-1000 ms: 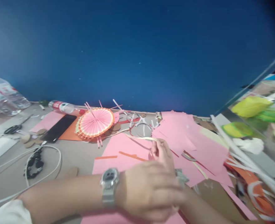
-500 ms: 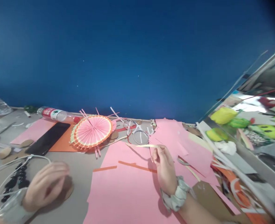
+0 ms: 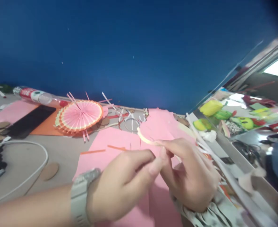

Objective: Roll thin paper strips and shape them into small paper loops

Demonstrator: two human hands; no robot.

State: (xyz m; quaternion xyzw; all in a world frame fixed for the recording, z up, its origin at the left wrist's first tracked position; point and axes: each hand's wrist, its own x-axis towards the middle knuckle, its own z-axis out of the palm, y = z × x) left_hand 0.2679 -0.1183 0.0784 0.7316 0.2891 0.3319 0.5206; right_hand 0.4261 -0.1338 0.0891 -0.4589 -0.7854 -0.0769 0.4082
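Note:
Between the thumb and index finger of my right hand point(image 3: 190, 173) is a narrow cream paper strip point(image 3: 145, 138), its free end curving up and to the left. My left hand point(image 3: 123, 184), with a pale watch on the wrist, is closed, and its thumb and fingertips meet the right fingertips. Whatever lies between the left fingers is hidden. Below both hands spread pink paper sheets point(image 3: 110, 137), with orange paper strips point(image 3: 93, 152) on them. A pleated pink paper rosette point(image 3: 82, 116) with an orange edge sits beyond my left hand.
At the left are a black phone point(image 3: 31, 121), a plastic bottle point(image 3: 38, 95), a white cable point(image 3: 45, 154) and a cardboard disc point(image 3: 49, 171). Rings and strips point(image 3: 131, 124) lie near the blue wall point(image 3: 129, 56). Bins of colourful items point(image 3: 211, 107) stand to the right.
My left hand has come from the far left to meet my right hand. The cream strip, nearly straight before, now curves. The view has shifted somewhat.

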